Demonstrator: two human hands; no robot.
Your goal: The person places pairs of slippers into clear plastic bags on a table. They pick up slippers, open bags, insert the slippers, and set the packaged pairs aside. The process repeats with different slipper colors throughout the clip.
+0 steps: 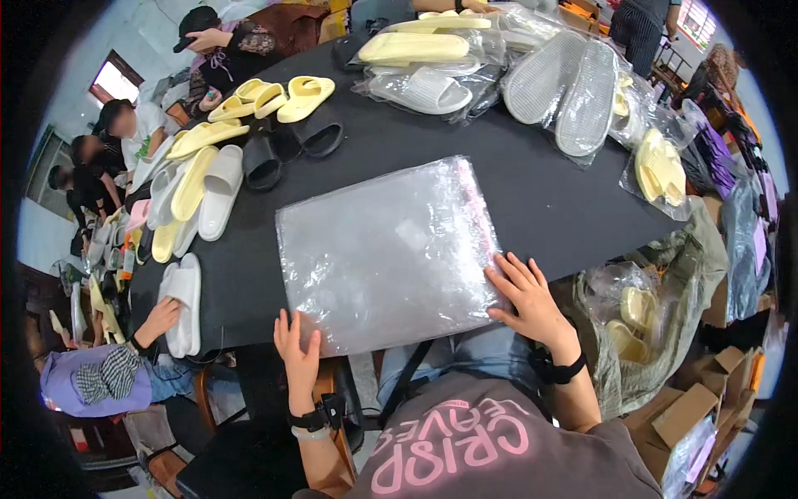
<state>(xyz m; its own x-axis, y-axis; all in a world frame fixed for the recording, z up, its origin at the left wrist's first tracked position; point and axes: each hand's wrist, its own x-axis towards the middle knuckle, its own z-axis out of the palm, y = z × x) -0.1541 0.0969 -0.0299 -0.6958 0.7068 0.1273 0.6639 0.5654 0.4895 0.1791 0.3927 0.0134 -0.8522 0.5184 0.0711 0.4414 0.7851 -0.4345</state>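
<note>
A large clear plastic bag (374, 249), perhaps a stack of them, lies flat on the black table in front of me. Its right side carries a pinkish strip, and its near edge reaches past the table's edge toward my lap. My left hand (299, 353) is at the near left corner, fingers stretched and apart, with the thumb by the bag's edge. Over the right edge lies my right hand (529, 301), fingers spread and touching the plastic. Neither hand grips anything.
Black slippers (264, 158), with yellow and grey slippers (223, 187), stand at the table's left. Bagged slippers (561, 91) pile up at the far right. A sack (690, 287) of bagged yellow slippers stands right of me. At left, another person's hand (158, 320) touches white slippers (189, 303).
</note>
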